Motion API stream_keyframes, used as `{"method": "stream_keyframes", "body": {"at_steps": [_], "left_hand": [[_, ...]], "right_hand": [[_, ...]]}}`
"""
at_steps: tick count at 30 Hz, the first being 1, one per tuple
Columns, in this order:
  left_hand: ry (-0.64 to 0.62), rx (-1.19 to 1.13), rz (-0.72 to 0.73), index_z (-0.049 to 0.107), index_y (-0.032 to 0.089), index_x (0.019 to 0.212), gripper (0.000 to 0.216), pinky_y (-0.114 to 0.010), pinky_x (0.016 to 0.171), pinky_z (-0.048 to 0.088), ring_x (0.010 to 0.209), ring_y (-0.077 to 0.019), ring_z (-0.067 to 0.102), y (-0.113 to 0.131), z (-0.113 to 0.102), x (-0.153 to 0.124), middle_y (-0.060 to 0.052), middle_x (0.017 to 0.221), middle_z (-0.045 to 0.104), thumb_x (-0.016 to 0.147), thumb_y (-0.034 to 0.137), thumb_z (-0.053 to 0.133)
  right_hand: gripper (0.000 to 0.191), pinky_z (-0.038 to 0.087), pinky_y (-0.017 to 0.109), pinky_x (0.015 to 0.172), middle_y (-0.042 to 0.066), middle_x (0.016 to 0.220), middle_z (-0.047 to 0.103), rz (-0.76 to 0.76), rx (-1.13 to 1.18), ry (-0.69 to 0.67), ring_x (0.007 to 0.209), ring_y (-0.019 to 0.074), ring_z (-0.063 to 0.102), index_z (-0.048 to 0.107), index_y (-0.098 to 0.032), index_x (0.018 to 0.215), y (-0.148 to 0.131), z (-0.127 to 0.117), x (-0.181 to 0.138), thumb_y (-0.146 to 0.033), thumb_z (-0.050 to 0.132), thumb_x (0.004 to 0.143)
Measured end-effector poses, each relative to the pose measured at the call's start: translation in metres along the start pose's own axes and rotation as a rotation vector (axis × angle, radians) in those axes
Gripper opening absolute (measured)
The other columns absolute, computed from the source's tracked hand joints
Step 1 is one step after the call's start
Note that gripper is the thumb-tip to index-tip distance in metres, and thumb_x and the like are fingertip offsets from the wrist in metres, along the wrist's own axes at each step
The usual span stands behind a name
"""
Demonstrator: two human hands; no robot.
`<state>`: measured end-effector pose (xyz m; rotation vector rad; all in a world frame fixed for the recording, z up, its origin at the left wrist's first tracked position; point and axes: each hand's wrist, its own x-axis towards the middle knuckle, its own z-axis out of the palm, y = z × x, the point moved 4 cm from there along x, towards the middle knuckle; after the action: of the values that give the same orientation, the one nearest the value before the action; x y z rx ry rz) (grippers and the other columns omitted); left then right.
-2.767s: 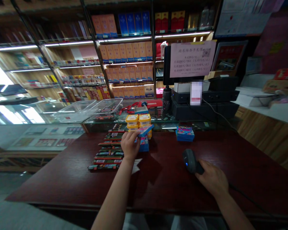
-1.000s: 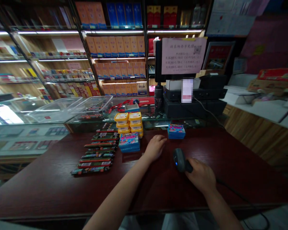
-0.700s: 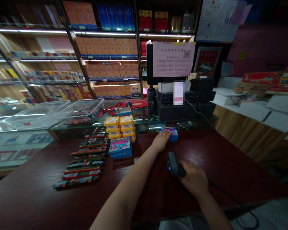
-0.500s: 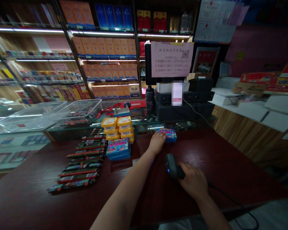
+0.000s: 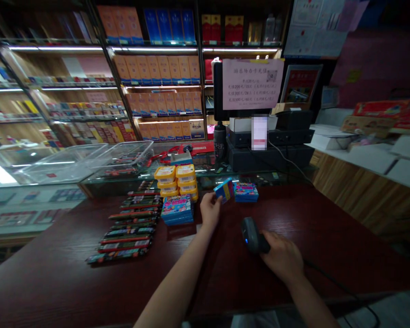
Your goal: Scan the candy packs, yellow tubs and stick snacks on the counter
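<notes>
Between the fingers of my left hand [image 5: 211, 210] a small blue box [image 5: 223, 189] is held tilted above the table, a yellow patch on its side. Just right of it lies a short stack of blue and pink boxes [image 5: 246, 192]. My right hand [image 5: 283, 256] is wrapped around the handle of a black barcode scanner [image 5: 251, 235], which shows a small blue light; its cable trails off to the right. Left of my left hand sits another stack of the blue boxes [image 5: 177, 209], in front of stacked yellow-lidded tubs [image 5: 175, 178].
A row of long, thin dark and red packets [image 5: 128, 228] covers the table's left part. Clear plastic bins [image 5: 130, 152] stand behind. At the back are a monitor with a pink paper sign [image 5: 252, 84], a black bottle [image 5: 220, 142] and a black cash drawer [image 5: 269, 157].
My left hand has lifted a blue box off the right stack and drawn it left, tilting it up. My right hand still grips the scanner. The view has shifted slightly left.
</notes>
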<state>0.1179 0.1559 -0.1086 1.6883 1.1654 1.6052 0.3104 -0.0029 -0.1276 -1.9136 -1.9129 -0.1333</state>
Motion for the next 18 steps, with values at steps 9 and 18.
{"method": "stream_keyframes", "body": {"at_steps": [9, 18], "left_hand": [[0.105, -0.842, -0.56, 0.057, 0.015, 0.093, 0.047, -0.046, 0.089, 0.052, 0.078, -0.0186, 0.069, -0.025, -0.006, -0.043, -0.003, 0.084, 0.068, 0.056, 0.027, 0.083], [0.106, -0.874, -0.527, 0.056, 0.015, 0.097, 0.049, -0.047, 0.091, 0.051, 0.078, -0.0196, 0.069, -0.023, -0.006, -0.044, -0.004, 0.085, 0.069, 0.056, 0.023, 0.083]], "right_hand": [[0.027, 0.046, 0.03, 0.066, 0.002, 0.09, 0.073, 0.103, 0.143, -0.045, 0.079, 0.0223, 0.067, 0.063, -0.027, 0.101, -0.004, -0.017, 0.003, -0.029, 0.056, 0.075], [0.033, 0.051, 0.034, 0.078, 0.008, 0.092, 0.073, 0.113, 0.821, -0.031, 0.084, 0.0239, 0.066, 0.068, -0.017, 0.091, -0.023, -0.051, 0.007, -0.039, 0.062, 0.068]]}}
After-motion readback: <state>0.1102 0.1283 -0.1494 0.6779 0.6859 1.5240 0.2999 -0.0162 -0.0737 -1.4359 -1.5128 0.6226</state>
